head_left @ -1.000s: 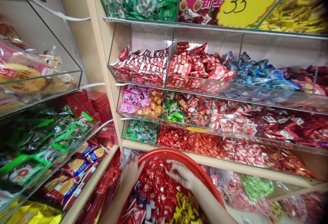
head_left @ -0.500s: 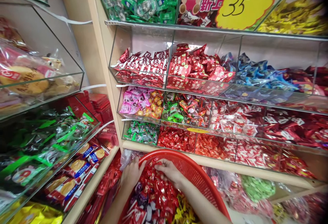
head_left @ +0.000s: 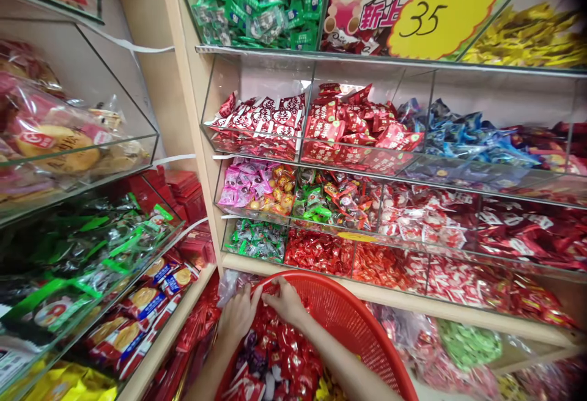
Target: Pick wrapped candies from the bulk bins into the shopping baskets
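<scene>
A red plastic basket (head_left: 385,334) holds a heap of wrapped candies: red ones (head_left: 298,352), purple ones (head_left: 257,358) and yellow ones (head_left: 326,387). My left hand (head_left: 237,312) is closed over the basket's far left rim, its thumb toward the inside. Beside it, inside the rim, is my right hand (head_left: 285,302), with its fingers drawn together near my left thumb. Whatever lies between the right fingertips is hidden. A clear plastic bag (head_left: 228,286) shows just behind my left hand.
Ahead rise shelves of clear bins with red packets (head_left: 367,120), blue packets (head_left: 472,135) and green candies (head_left: 257,239). A yellow price sign (head_left: 443,19) hangs above. Packaged biscuits (head_left: 147,300) fill a shelf at the left. Bagged candies (head_left: 468,343) lie under the right shelf edge.
My right hand has moved left and away from me, from over the red candies to beside my left thumb. My left hand stays at the rim. The view has shifted slightly.
</scene>
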Demonstrator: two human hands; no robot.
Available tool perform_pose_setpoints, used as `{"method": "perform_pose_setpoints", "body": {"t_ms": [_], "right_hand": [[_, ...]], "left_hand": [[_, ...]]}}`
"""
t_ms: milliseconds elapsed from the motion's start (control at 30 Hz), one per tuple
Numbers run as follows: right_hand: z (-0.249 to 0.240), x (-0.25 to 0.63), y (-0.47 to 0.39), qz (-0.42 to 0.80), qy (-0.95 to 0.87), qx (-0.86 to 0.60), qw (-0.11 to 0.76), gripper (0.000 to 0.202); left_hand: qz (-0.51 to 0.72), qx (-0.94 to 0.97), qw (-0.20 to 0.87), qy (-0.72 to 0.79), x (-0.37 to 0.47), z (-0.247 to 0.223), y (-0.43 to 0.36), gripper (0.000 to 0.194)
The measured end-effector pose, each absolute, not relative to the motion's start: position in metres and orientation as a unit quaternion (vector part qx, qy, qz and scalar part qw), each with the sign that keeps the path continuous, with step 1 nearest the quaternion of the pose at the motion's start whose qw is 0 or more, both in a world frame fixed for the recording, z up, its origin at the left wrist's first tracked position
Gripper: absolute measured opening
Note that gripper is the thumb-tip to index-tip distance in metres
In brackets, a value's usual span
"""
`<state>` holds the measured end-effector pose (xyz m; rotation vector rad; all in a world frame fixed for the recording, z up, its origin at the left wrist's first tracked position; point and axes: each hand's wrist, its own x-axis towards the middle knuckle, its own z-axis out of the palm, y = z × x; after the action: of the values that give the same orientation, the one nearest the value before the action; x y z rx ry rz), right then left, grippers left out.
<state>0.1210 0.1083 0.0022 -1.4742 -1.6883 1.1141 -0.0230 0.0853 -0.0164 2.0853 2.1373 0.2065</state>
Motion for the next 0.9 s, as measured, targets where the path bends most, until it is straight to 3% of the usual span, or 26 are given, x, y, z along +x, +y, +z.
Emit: {"method": "perform_pose_setpoints", "body": {"t_ms": [200,400,567,900], "right_hand": [[0.006,0.145,0.102,0.621,-0.483,-0.506,0.355,0.027],[0.004,0.167,0.096,0.696,-0.367,-0.472,0.396,0.038],[0.004,0.170,0.096,0.645,-0.458,-0.493,0.362,0.038],[0.003,0.148,0.113,0.477,-0.616,-0.504,0.372,0.019]], "left_hand": [[0.078,0.691,0.072,0.715,-0.022,-0.013,0.084,0.059],[0.073,0.694,0.063,0.713,-0.021,-0.013,0.085,0.062],[0.080,0.694,0.051,0.713,-0.022,-0.017,0.086,0.063],[0.060,0.697,0.044,0.713,-0.021,-0.012,0.085,0.058]]}}
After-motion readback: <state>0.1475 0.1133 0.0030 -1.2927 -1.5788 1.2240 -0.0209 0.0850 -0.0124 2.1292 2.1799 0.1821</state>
